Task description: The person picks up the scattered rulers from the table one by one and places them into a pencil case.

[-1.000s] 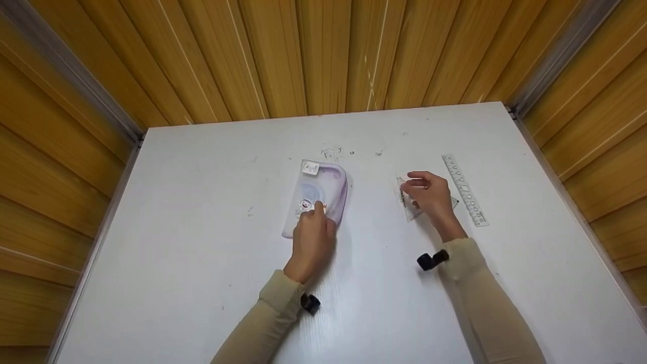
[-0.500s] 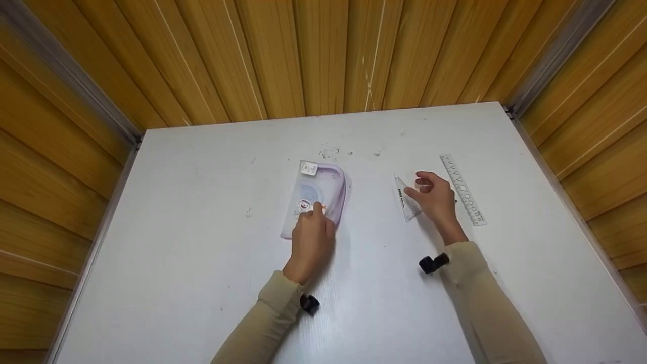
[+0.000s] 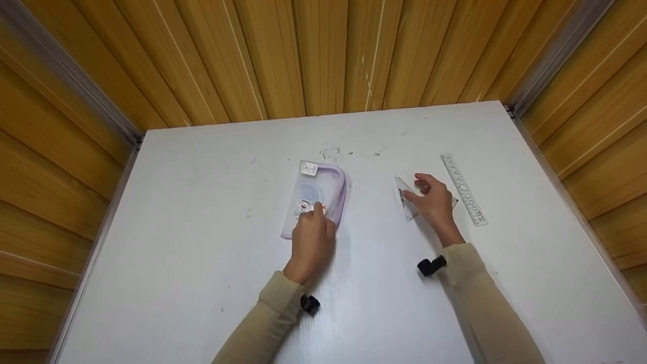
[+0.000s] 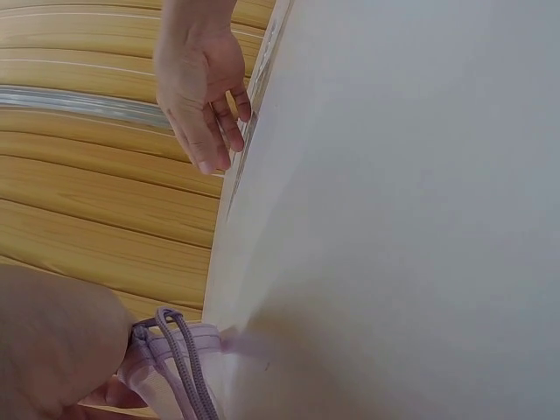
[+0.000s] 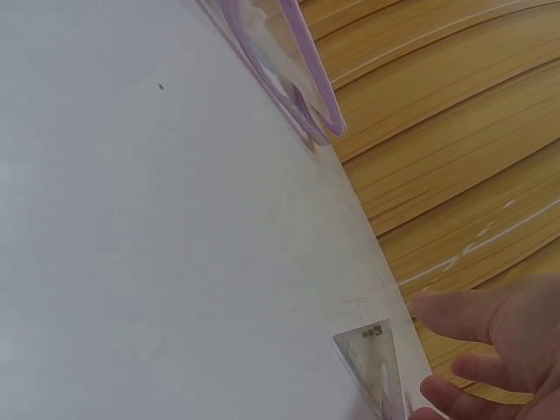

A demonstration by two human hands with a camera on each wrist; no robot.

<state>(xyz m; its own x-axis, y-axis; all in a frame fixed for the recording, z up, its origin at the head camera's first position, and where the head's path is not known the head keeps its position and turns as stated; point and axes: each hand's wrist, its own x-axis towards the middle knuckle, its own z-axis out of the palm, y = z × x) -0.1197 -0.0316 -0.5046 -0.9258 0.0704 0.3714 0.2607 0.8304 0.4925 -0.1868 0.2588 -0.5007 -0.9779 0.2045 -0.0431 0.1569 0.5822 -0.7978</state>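
My left hand [image 3: 312, 245] pinches the near side of a pale purple, see-through pencil case [image 3: 308, 189] with a cartoon print and a white tag. In the left wrist view, the purple zip edge [image 4: 162, 367] of the case shows by the fingers. My right hand [image 3: 435, 202] hovers over a clear triangular set square [image 3: 406, 208], hiding its middle. The right thumb and fingers are apart and loosely bent, and hold nothing. From the right wrist, the set square [image 5: 372, 363] lies flat just beside the fingertips.
A clear stencil ruler [image 3: 464, 191] lies to the right of the set square. Everything rests on a white table [image 3: 202, 278] with small dark marks near its back. Wood-patterned walls [image 3: 323, 55] enclose the back and both sides.
My right hand has shifted slightly right, its thumb and fingers further apart, and more of the set square's left edge shows. The left hand and pencil case stay put.
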